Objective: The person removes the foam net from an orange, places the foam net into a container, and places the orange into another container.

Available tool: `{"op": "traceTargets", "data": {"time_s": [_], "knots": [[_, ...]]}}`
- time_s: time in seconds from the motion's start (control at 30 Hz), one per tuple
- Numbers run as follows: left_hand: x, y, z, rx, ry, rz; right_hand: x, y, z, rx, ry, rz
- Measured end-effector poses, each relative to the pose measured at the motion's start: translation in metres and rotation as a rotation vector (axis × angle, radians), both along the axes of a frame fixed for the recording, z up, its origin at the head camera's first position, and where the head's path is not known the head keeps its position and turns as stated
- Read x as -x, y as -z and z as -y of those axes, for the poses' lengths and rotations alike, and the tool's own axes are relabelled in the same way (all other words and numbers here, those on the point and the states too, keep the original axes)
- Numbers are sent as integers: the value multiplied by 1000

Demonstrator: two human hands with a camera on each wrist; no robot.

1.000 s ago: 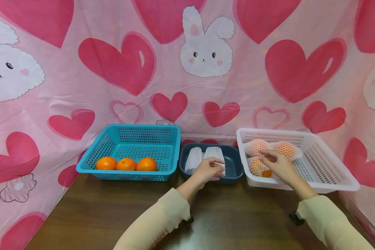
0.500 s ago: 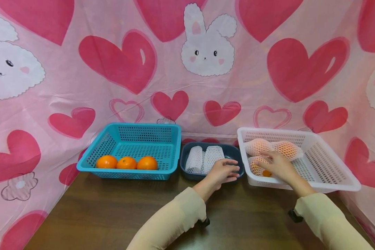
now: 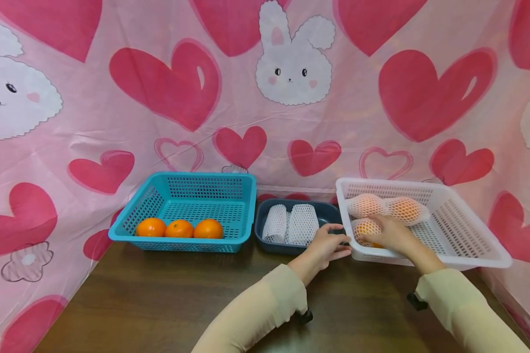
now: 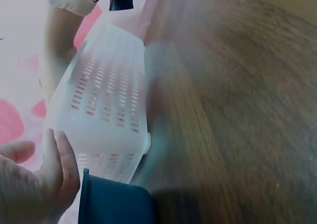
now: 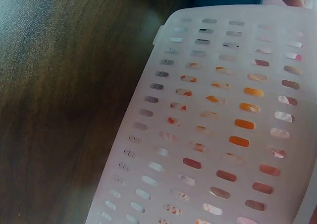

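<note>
My right hand [image 3: 395, 235] reaches into the white basket [image 3: 472, 262] and grips an orange [image 3: 366, 229] in a foam net, thumb in front and fingers behind it. Part of its bare peel shows underneath. Behind it lie two more netted oranges [image 3: 405, 211]. My left hand [image 3: 323, 246] is held with fingers extended, fingertips right at the basket's left corner. In the left wrist view the left hand [image 4: 42, 182] overlaps the dark blue basin. Through the slots in the right wrist view orange peel [image 5: 244, 124] shows; the basket wall hides the right hand.
A dark blue basin [image 3: 331, 212] between the baskets holds two white foam nets [image 3: 303, 224]. On the left, a turquoise basket [image 3: 183, 246] holds three bare oranges [image 3: 179, 229]. All stand on a brown wooden table [image 3: 168, 304] against a pink heart-patterned cloth [image 3: 238, 113].
My left hand has moved right from over the basin to the white basket's corner. My right hand has closed around the front netted orange, which has shifted slightly and shows more peel.
</note>
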State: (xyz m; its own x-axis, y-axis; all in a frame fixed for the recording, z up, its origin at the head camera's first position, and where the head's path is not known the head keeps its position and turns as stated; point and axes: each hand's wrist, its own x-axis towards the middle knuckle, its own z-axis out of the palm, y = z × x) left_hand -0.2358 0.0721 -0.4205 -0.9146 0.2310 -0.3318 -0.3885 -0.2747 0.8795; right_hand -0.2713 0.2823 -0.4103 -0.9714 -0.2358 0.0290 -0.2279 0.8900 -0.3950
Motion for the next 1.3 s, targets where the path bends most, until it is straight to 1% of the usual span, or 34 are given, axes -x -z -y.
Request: {"op": "traceTargets", "data": {"time_s": [0.13, 0.3, 0.43, 0.63, 0.83, 1.03, 1.13, 1.3], "knots": [[-1, 0, -4, -13, -30, 20, 1, 0, 0, 9, -3, 3], [-3, 0, -7, -51, -51, 30, 0, 1, 2, 17, 12, 34], [-3, 0, -8, -61, -61, 34, 0, 1, 2, 18, 12, 34], [-2, 1, -9, -78, -61, 33, 1, -1, 2, 17, 7, 24], [-2, 1, -9, -94, -66, 45, 1, -2, 4, 14, 25, 29], [-1, 1, -10, -101, -62, 43, 0, -5, 5, 4, 31, 15], [0, 2, -10, -102, -60, 43, 0, -7, 5, 5, 23, 19], [0, 2, -9, -103, -59, 46, 0, -11, 5, 13, -17, 10]]}}
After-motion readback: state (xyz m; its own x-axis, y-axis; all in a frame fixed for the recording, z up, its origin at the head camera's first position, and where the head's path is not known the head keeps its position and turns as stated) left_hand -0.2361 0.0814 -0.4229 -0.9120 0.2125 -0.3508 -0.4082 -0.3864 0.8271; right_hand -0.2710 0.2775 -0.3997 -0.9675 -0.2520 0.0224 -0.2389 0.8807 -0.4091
